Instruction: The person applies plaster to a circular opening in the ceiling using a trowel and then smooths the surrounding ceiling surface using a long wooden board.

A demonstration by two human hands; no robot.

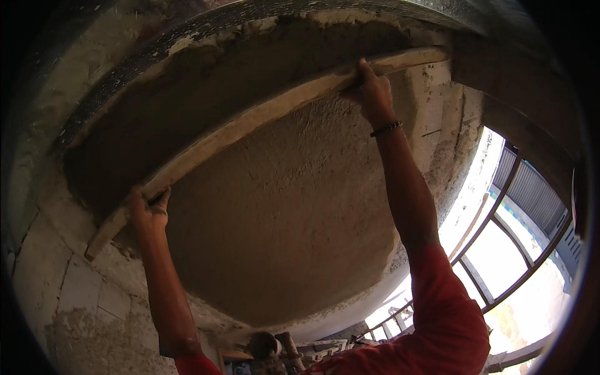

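Observation:
A long, pale straightedge (250, 119) lies across a wall of wet grey plaster (269, 225), running from lower left to upper right. My left hand (149, 209) grips it near its lower left end, thumb and fingers around the edge. My right hand (372, 90), with a dark bracelet at the wrist, holds it toward the upper right, fingers over its edge. Darker, wetter plaster (187, 94) shows above the straightedge, and smoother, lighter grey plaster below it. Both forearms reach up from red sleeves.
Rough pale blockwork (75, 287) borders the plaster at the left and at the right. A speckled dark band (125, 75) arches along the top. A bright barred opening (531, 212) is at the right. A jumble of objects (287, 353), some cylindrical, sits at the bottom centre.

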